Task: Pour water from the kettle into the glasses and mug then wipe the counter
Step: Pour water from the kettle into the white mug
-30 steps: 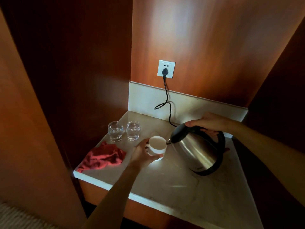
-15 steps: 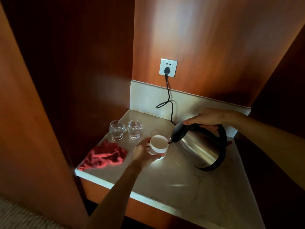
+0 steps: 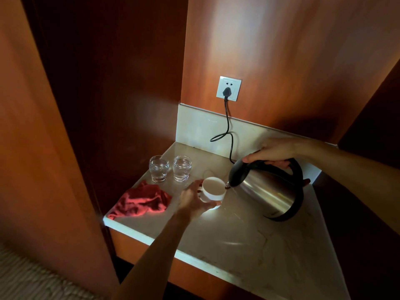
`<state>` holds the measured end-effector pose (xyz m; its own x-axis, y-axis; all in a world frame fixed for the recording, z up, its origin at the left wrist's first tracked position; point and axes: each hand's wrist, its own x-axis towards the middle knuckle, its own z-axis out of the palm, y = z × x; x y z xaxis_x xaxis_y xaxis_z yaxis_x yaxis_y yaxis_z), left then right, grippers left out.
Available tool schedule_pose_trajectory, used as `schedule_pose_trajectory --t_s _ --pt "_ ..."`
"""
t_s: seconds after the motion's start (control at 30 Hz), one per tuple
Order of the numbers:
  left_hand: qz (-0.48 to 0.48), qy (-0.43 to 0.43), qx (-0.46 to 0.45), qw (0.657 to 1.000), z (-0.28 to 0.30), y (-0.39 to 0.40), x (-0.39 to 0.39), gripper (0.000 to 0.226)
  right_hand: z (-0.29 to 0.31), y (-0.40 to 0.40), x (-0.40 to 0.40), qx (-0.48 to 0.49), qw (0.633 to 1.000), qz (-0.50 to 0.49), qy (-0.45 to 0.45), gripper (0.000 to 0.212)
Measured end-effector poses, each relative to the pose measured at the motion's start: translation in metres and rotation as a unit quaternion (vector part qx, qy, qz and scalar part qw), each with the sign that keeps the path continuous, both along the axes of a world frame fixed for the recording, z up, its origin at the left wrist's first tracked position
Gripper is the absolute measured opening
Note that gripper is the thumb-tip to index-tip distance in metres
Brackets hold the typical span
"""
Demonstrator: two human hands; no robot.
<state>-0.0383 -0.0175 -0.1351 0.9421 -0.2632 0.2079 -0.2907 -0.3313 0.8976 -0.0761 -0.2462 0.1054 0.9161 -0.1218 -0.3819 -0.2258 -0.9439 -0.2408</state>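
My right hand (image 3: 273, 151) grips the black handle of a steel kettle (image 3: 268, 189), which is tilted left with its spout at the rim of a white mug (image 3: 213, 189). My left hand (image 3: 192, 201) holds the mug from its left side, on or just above the marble counter (image 3: 249, 241). Two clear glasses, one (image 3: 159, 168) beside the other (image 3: 182, 168), stand at the counter's back left with water in them. A crumpled red cloth (image 3: 141, 202) lies near the front left corner.
A black cord (image 3: 227, 128) runs from a white wall socket (image 3: 228, 88) down to the counter behind the kettle. Dark wooden panels close in the niche on the left, back and right. Carpet (image 3: 26, 276) shows at the lower left.
The kettle has stayed tipped at the mug with both hands holding. The view has shifted slightly; the hands and objects sit a little higher in frame.
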Motion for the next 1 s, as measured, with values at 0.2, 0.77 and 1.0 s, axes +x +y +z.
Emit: schedule_pose_trajectory --t_s 0.2,0.77,1.0 --pt "-0.003 0.007 -0.005 1.0 0.001 0.0 0.0 0.083 0.004 0.006 0.006 -0.018 1.0 0.012 0.016 0.069" --pt "-0.007 -0.002 -0.011 1.0 0.001 0.001 -0.001 0.081 0.015 0.022 0.014 -0.069 0.997 0.032 0.026 0.068" --pt "-0.008 0.003 -0.025 1.0 -0.003 0.0 0.001 0.082 0.016 0.025 0.017 -0.077 0.996 0.029 0.034 0.068"
